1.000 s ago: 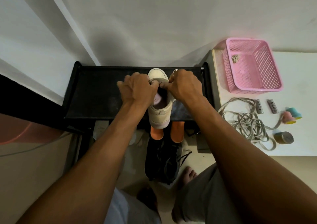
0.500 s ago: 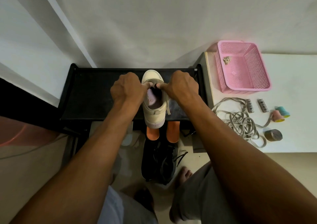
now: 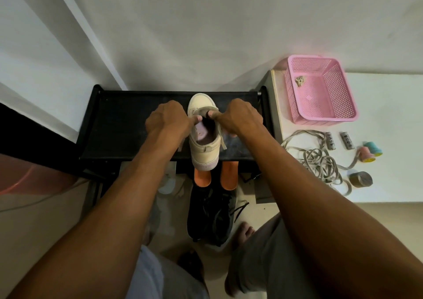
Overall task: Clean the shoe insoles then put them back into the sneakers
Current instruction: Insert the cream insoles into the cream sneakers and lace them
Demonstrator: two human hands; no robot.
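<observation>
A cream sneaker with a pale purple sole edge stands on the black shelf, toe toward the wall. A lilac insole shows inside its opening. My left hand pinches the left side of the tongue and collar. My right hand pinches the right side, thumbs nearly meeting over the opening. Two orange insoles stick up from a pair of black sneakers on the floor below the shelf.
A pink basket sits on a white surface to the right, with a tangle of grey laces, small cylinders, thread spools and a tape roll. A wall rises behind the shelf. My bare foot is beside the black sneakers.
Both hands stay on the sneaker's tongue and pull its opening wider; more of the lilac insole and the dark inside of the shoe shows. The camera view has shifted slightly.
</observation>
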